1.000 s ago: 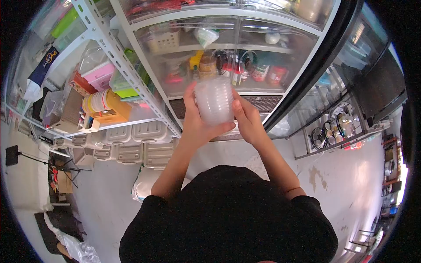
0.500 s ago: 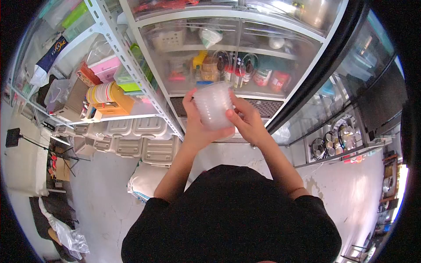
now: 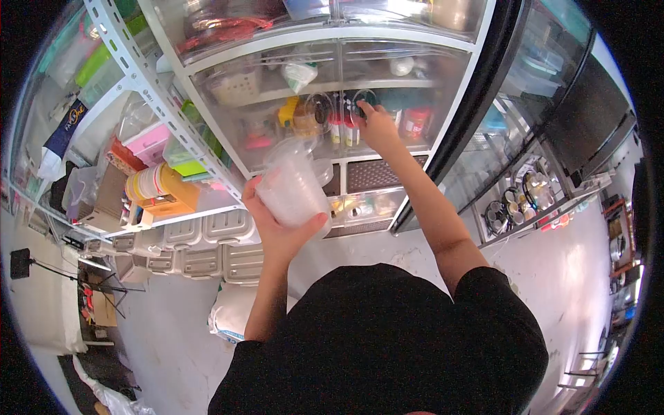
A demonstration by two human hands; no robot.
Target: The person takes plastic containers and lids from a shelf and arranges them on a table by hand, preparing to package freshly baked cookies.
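A stack of clear plastic containers [image 3: 294, 190] rests in my left hand [image 3: 277, 225], its fingers and thumb wrapped round the lower part. The stack tilts up to the left in front of the cabinet. My right hand [image 3: 377, 128] reaches up to the round handle [image 3: 364, 101] on the right transparent cabinet door [image 3: 415, 90], with its fingers bent at the handle. Another round handle [image 3: 319, 109] is on the left door. Behind the doors stand bottles and a red-lidded jar [image 3: 416, 122].
Metal shelving [image 3: 128, 59] with boxes and a tape-roll holder [image 3: 162, 190] stands at the left. Below it are lidded storage bins [image 3: 228, 228]. A white sack [image 3: 232, 308] lies on the floor. A glass-fronted cabinet [image 3: 512, 131] is at the right.
My right hand has left the container stack and moved up to the right door's handle. My left hand has shifted left with the stack, which now tilts more. The view has shifted slightly.
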